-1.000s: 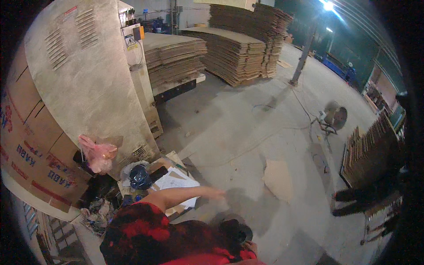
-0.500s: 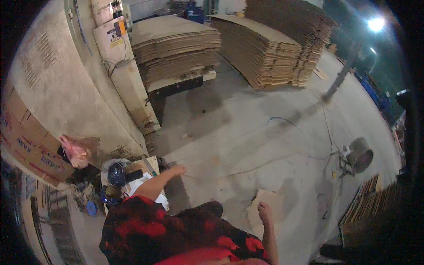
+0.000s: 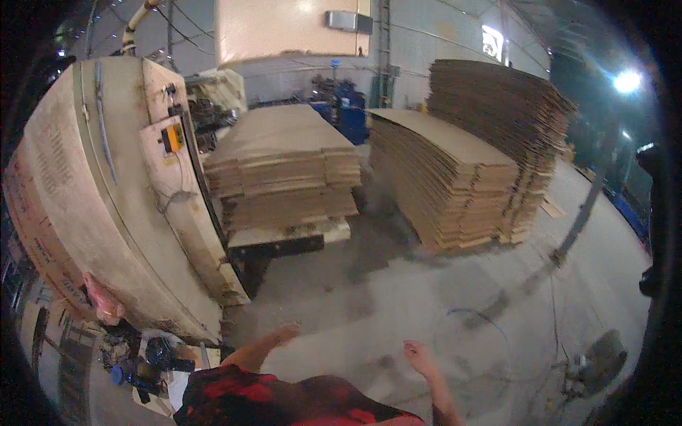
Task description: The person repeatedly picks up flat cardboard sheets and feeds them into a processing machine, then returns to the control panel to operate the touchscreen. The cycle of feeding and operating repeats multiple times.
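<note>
My left hand (image 3: 288, 331) hangs free over the concrete floor (image 3: 426, 298), fingers loosely curled and pinching nothing; my right hand (image 3: 418, 353) is free too, fingers slack and a little spread, holding nothing. Both hover over bare floor, apart from each other, and the nearest thing to my left hand is the big beige machine (image 3: 121, 206), whose lower corner stands just left of it. On the machine's near face sits a small orange and yellow control box (image 3: 171, 138), rectangular, high up by the edge. Low on the machine's left flank hangs a pink plastic bag (image 3: 103, 302). Beneath the machine, left of my left arm, lies a clutter of dark tools and blue bits (image 3: 145, 362); I cannot tell what each is. To the right of the machine, touching or nearly so, a low platform carries a stack of flat brown cardboard sheets (image 3: 284, 167). Farther right of the machine stands a second stack of cardboard sheets (image 3: 444, 181), and behind it a taller pile (image 3: 497, 121). A thin cable (image 3: 483, 319) loops on the floor, well right of the machine, beyond my right hand.
</note>
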Demonstrator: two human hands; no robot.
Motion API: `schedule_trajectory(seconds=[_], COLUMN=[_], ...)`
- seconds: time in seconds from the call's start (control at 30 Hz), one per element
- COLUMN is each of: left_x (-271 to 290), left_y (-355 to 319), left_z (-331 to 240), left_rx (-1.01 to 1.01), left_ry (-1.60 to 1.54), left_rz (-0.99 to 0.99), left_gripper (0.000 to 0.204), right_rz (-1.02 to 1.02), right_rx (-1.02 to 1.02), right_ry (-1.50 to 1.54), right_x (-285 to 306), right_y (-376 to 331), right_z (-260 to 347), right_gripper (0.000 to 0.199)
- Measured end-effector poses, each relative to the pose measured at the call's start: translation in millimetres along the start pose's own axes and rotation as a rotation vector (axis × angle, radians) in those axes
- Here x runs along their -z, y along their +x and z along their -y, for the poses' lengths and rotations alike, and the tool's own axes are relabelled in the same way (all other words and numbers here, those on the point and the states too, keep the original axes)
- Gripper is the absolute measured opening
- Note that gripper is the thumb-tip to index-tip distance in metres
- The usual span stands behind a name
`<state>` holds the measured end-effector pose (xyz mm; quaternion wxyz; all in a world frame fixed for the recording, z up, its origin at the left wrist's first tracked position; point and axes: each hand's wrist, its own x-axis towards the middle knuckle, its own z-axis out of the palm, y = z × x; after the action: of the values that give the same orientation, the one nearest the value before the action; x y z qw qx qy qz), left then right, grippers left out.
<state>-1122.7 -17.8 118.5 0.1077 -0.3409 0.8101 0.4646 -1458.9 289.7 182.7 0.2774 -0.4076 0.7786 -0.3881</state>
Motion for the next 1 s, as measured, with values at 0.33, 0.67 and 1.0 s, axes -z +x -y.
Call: schedule_trajectory(seconds=[0.33,0.67,1.0], left_x=[130,162,168], left_y=[129,104,97], left_z=[-306,-335,-336], left_rx=[-0.486,-0.358,0.029], left_ry=[0.162,0.159,-0.176], left_rz=[-0.031,-0.449,-0.756], left_gripper=[0.049,0.046,0.05], right_rz=[0.099,0.32,0.002], right_rx=[0.884,1.645,1.976], right_ry=[-0.041,0.328,0.95], right_x=[153,154,141], right_y=[295,485,467], right_z=[170,436,597], right_gripper=[0.027,0.031,0.021])
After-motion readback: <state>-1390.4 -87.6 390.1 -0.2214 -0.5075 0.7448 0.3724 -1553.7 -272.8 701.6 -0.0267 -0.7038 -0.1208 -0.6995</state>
